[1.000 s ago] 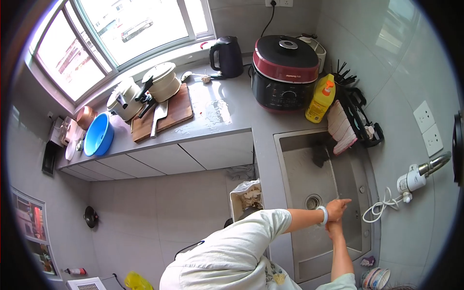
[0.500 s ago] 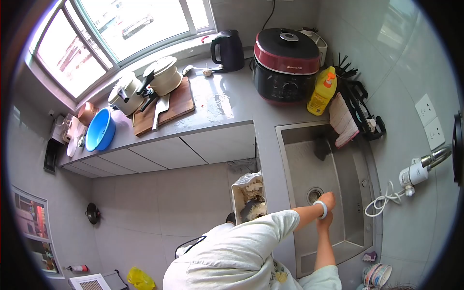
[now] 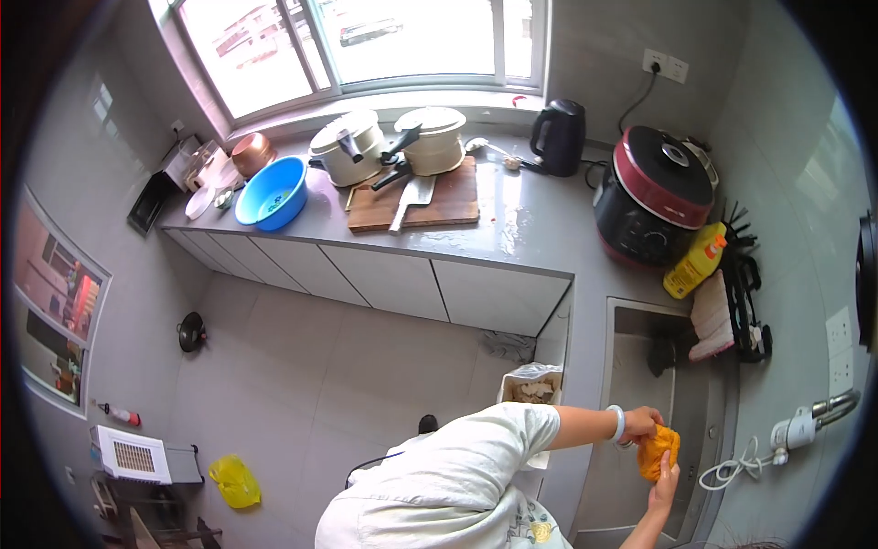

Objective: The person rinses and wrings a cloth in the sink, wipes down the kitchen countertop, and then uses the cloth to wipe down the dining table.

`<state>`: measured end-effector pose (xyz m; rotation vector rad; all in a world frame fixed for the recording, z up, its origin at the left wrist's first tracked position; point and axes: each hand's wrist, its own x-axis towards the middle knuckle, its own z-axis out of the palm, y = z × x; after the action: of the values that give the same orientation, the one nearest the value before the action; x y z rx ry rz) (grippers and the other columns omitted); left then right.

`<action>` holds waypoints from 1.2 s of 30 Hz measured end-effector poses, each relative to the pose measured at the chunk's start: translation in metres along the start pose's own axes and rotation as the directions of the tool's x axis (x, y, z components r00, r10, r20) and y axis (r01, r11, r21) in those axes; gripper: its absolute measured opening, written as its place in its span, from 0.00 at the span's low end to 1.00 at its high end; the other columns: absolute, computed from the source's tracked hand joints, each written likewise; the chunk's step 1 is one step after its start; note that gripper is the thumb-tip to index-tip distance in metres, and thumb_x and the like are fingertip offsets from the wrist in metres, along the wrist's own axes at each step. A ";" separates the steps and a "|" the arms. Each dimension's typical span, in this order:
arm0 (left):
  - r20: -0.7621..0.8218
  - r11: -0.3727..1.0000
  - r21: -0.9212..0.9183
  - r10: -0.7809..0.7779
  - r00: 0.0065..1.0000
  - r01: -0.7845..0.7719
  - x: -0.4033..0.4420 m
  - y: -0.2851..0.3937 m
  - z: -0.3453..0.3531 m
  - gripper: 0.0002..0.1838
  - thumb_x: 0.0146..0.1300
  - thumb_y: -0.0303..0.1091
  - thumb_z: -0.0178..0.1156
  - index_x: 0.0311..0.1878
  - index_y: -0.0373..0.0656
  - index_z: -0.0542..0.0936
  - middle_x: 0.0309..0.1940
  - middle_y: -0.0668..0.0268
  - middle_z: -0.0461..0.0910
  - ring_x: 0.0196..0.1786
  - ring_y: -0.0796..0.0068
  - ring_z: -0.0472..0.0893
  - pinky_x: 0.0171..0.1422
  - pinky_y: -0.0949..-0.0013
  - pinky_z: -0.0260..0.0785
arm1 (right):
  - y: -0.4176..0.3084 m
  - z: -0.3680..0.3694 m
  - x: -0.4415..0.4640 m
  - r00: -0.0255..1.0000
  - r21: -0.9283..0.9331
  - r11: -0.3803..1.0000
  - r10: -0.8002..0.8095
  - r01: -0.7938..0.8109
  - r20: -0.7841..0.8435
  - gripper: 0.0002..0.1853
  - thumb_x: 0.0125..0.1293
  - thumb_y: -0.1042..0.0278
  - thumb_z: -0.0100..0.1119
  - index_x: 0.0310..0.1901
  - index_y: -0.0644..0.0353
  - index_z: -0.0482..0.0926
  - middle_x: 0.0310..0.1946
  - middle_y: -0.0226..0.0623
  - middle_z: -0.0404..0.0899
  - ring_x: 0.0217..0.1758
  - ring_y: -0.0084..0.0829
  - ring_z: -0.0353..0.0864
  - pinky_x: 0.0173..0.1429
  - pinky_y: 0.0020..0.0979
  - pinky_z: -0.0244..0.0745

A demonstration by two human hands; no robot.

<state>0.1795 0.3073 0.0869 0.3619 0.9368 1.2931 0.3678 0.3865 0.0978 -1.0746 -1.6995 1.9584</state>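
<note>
- Orange cloth (image 3: 657, 453) — bunched up and held between both hands, above the sink (image 3: 637, 375).
- Left hand (image 3: 644, 422): fingers curled, gripping the upper part of the cloth. A pale bracelet (image 3: 618, 423) circles the wrist.
- Right hand (image 3: 663, 485): gripping the cloth from its lower side, fingers pressed against it.
- Bin (image 3: 508, 384): beside the sink counter, lined, with crumpled waste inside; a white sleeve (image 3: 530, 425) hides part of it.
- Tap (image 3: 794, 434): on the wall past the sink, with a white cord (image 3: 733, 471) looped just beside it.
- Towel (image 3: 711, 316): hanging over the rack (image 3: 752, 316) at the sink's window end.
- Yellow bottle (image 3: 695, 265): orange-capped, tilted in view, between rack and cooker (image 3: 647, 206).
- Kettle (image 3: 562, 137): dark, upright on the counter, near the window (image 3: 412, 41).
- Board (image 3: 457, 209): a cleaver (image 3: 419, 191) lies on it, handle toward the front edge — two cream pots (image 3: 350, 154) stand behind.
- Blue basin (image 3: 261, 210): farther along the counter, near a copper-coloured pot (image 3: 252, 154).
- Yellow bag (image 3: 235, 482): on the floor, well apart from the sink.
</note>
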 end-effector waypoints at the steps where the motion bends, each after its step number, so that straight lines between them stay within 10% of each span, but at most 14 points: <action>1: -0.060 0.995 0.091 0.050 0.997 -0.045 -0.008 0.008 -0.003 0.24 0.48 0.22 0.54 0.53 0.36 0.68 0.37 0.60 0.72 0.34 0.72 0.74 0.33 0.75 0.69 | -0.008 0.006 0.000 0.999 -0.038 0.998 -0.046 0.045 -0.007 0.25 0.66 0.54 0.52 0.54 0.68 0.67 0.47 0.37 0.73 0.50 0.27 0.73 0.55 0.30 0.67; 8: -0.067 0.981 0.007 0.196 0.978 -0.196 -0.120 0.060 -0.067 0.21 0.48 0.27 0.54 0.49 0.39 0.70 0.31 0.65 0.73 0.25 0.80 0.71 0.26 0.79 0.62 | -0.078 0.127 -0.003 0.992 0.371 0.921 -0.091 0.117 -0.086 0.24 0.63 0.55 0.54 0.54 0.66 0.68 0.57 0.39 0.65 0.57 0.35 0.69 0.59 0.35 0.64; 10: 0.000 0.950 0.078 0.303 0.953 -0.302 -0.155 0.074 -0.094 0.24 0.51 0.33 0.56 0.54 0.40 0.70 0.36 0.65 0.74 0.32 0.79 0.72 0.34 0.76 0.64 | -0.074 0.137 0.035 0.920 0.545 0.815 -0.041 -0.195 0.390 0.38 0.65 0.70 0.52 0.70 0.51 0.39 0.70 0.38 0.46 0.69 0.41 0.54 0.65 0.40 0.61; 13: -0.044 0.906 0.087 0.418 0.907 -0.414 -0.219 0.092 -0.134 0.42 0.53 0.48 0.60 0.70 0.53 0.52 0.50 0.66 0.70 0.47 0.76 0.69 0.50 0.69 0.59 | -0.097 0.239 0.023 0.921 0.409 0.912 -0.172 0.014 0.351 0.38 0.64 0.72 0.52 0.70 0.52 0.41 0.69 0.39 0.47 0.68 0.40 0.55 0.65 0.40 0.61; 18: -0.029 0.752 -0.074 0.654 0.756 -0.655 -0.309 0.099 -0.206 0.51 0.45 0.22 0.62 0.71 0.53 0.46 0.61 0.63 0.62 0.63 0.70 0.63 0.66 0.69 0.57 | -0.102 0.383 0.022 0.799 0.278 0.957 -0.229 0.080 0.556 0.38 0.63 0.75 0.52 0.69 0.53 0.43 0.68 0.39 0.50 0.67 0.39 0.57 0.64 0.39 0.62; 19: -0.111 0.692 0.179 0.720 0.685 -0.699 -0.322 0.097 -0.222 0.50 0.44 0.20 0.60 0.71 0.51 0.47 0.61 0.63 0.63 0.64 0.69 0.63 0.68 0.69 0.54 | -0.103 0.406 0.023 0.765 0.248 0.964 -0.229 0.094 0.602 0.38 0.63 0.76 0.53 0.69 0.53 0.43 0.68 0.39 0.51 0.67 0.39 0.57 0.64 0.39 0.63; 22: -0.245 0.575 0.483 0.813 0.529 -0.660 -0.371 0.101 -0.249 0.43 0.42 0.16 0.53 0.67 0.42 0.55 0.61 0.59 0.64 0.64 0.65 0.64 0.68 0.70 0.55 | -0.099 0.465 0.028 0.640 0.186 0.972 -0.235 0.144 0.732 0.38 0.62 0.78 0.53 0.69 0.54 0.44 0.67 0.39 0.52 0.66 0.38 0.58 0.63 0.38 0.63; 24: -0.443 0.653 0.680 0.729 0.522 -0.334 -0.398 0.100 -0.271 0.31 0.43 0.18 0.53 0.57 0.37 0.68 0.58 0.53 0.67 0.62 0.59 0.66 0.63 0.65 0.61 | -0.095 0.497 0.032 0.559 0.162 0.969 -0.241 0.187 0.793 0.38 0.61 0.79 0.53 0.69 0.55 0.45 0.67 0.39 0.53 0.66 0.38 0.59 0.63 0.38 0.64; 32: -0.440 0.417 0.897 0.805 0.397 0.149 -0.418 0.094 -0.328 0.07 0.42 0.28 0.60 0.28 0.40 0.80 0.36 0.52 0.71 0.42 0.55 0.72 0.45 0.60 0.67 | -0.037 0.528 0.114 0.219 -0.112 0.901 0.020 0.420 0.976 0.39 0.59 0.78 0.57 0.68 0.62 0.45 0.66 0.42 0.56 0.65 0.33 0.60 0.62 0.35 0.63; 33: -0.449 0.427 0.891 0.781 0.433 0.154 -0.413 0.097 -0.333 0.08 0.41 0.29 0.60 0.28 0.40 0.81 0.37 0.51 0.71 0.43 0.55 0.72 0.45 0.59 0.67 | -0.042 0.528 0.107 0.254 -0.125 0.901 0.017 0.415 0.967 0.39 0.59 0.78 0.57 0.68 0.62 0.45 0.66 0.42 0.56 0.65 0.33 0.60 0.62 0.35 0.63; 35: -0.490 0.462 0.865 0.699 0.521 0.194 -0.413 0.114 -0.332 0.11 0.42 0.29 0.60 0.33 0.41 0.81 0.40 0.53 0.75 0.45 0.52 0.75 0.47 0.59 0.69 | -0.054 0.526 0.097 0.387 -0.346 0.225 -0.172 0.911 0.906 0.15 0.56 0.62 0.59 0.40 0.66 0.74 0.59 0.38 0.63 0.53 0.33 0.70 0.56 0.34 0.65; 36: -0.537 0.527 0.825 0.622 0.569 0.202 -0.412 0.127 -0.330 0.13 0.43 0.30 0.60 0.36 0.41 0.81 0.38 0.53 0.79 0.45 0.52 0.77 0.46 0.60 0.70 | -0.045 0.526 0.096 0.501 -0.302 0.521 -0.297 0.798 0.813 0.09 0.50 0.68 0.57 0.28 0.65 0.72 0.56 0.38 0.66 0.47 0.26 0.69 0.47 0.27 0.67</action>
<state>-0.1468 -0.1231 0.1368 0.6883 2.4470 1.1529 -0.0838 0.0967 0.1110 0.3008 -2.7964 1.2938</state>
